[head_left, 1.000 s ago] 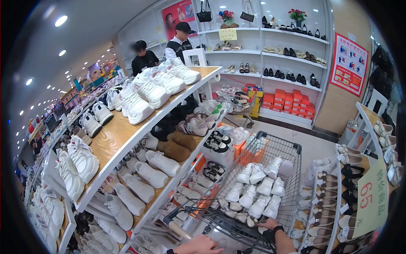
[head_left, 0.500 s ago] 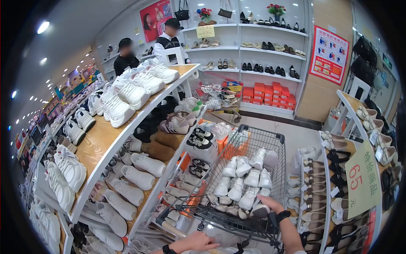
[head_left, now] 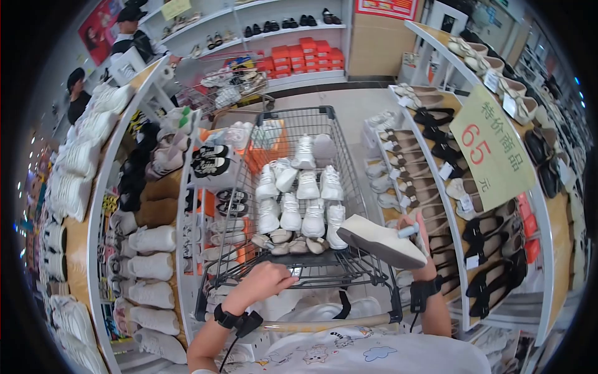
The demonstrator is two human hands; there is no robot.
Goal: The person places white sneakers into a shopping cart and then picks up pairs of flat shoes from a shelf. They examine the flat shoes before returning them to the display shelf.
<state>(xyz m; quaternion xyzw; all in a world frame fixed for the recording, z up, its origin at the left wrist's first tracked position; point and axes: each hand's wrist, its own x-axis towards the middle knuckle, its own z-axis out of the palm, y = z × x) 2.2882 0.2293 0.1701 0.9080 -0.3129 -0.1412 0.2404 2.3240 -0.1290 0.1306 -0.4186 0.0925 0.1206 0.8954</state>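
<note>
My right hand (head_left: 422, 235) grips a cream slip-on shoe (head_left: 383, 240) with a grey-brown sole, raised at the cart's right near corner with its toe end pointing left. My left hand (head_left: 269, 280) is loosely closed above the near end of the shopping cart (head_left: 341, 131), with nothing visible in its fingers. White sneakers (head_left: 313, 217) stand in rows inside the cart, and several beige flat shoes (head_left: 298, 244) lie at their near side. Each wrist wears a black strap.
Racks of white sneakers (head_left: 151, 266) rise on the left. To the right, shelves hold black flats (head_left: 483, 283) and a yellow price sign (head_left: 492, 149). Red shoeboxes (head_left: 305, 57) are stacked behind; a second loaded cart (head_left: 230, 81) and two people stand at the back left.
My right hand has lifted the shoe out of the cart toward the right. My left hand has moved up slightly, and the view has turned right and down.
</note>
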